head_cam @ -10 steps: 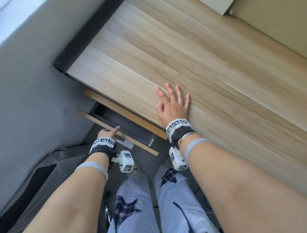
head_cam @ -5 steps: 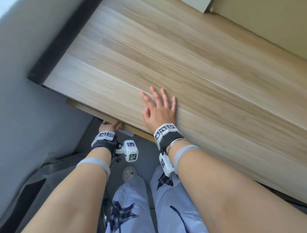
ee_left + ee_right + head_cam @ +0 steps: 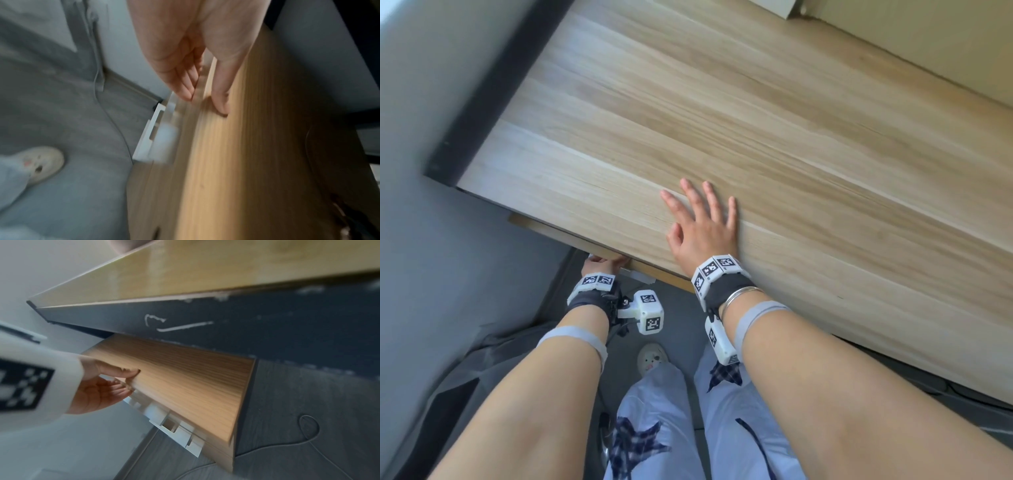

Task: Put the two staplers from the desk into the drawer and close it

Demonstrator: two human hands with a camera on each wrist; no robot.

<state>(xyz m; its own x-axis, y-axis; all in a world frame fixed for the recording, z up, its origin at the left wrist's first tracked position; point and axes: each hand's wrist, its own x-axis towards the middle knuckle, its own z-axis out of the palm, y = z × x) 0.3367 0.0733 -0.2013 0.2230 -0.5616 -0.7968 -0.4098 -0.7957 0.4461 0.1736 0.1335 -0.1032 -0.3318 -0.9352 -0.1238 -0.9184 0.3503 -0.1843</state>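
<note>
The drawer (image 3: 185,382) is nearly shut under the desk (image 3: 756,137); no staplers are seen, presumably inside. Its front is pinched by the left hand (image 3: 195,56), thumb outside, fingers beneath. The right hand (image 3: 702,229) is laid flat, fingers spread. Fingers could be caught as the gap closes. The grip is shown only by the wrist views.

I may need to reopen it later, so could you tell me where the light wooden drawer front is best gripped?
Grip the light wooden drawer front by its bottom edge from underneath: its face shows no handle, and the left hand already holds there, fingers below and thumb on the face.
</note>
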